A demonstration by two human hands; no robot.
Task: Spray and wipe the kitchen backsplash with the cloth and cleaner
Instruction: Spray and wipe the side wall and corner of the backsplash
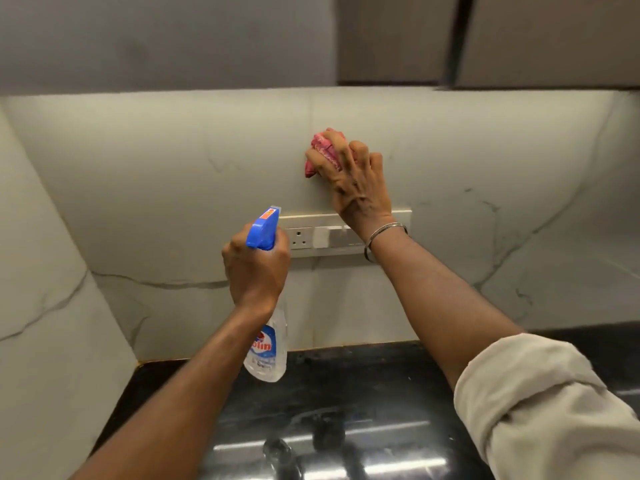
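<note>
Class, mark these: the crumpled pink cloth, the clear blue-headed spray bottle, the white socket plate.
crumpled pink cloth (319, 143), head view, top left fold.
clear blue-headed spray bottle (263, 230), head view, blue trigger head.
white socket plate (300, 238), head view, socket face.

A cream-coloured fabric sleeve (540, 403), rolled into thick folds, covers the right arm down to the elbow. 1 thin silver metal bangle (381, 231) circles the wrist below the right hand (353, 181). The left forearm (180, 393) is unclothed.

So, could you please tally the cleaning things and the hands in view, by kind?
Spray bottle: 1
Cloth: 1
Hands: 2 (left hand, right hand)
Total: 4
</note>
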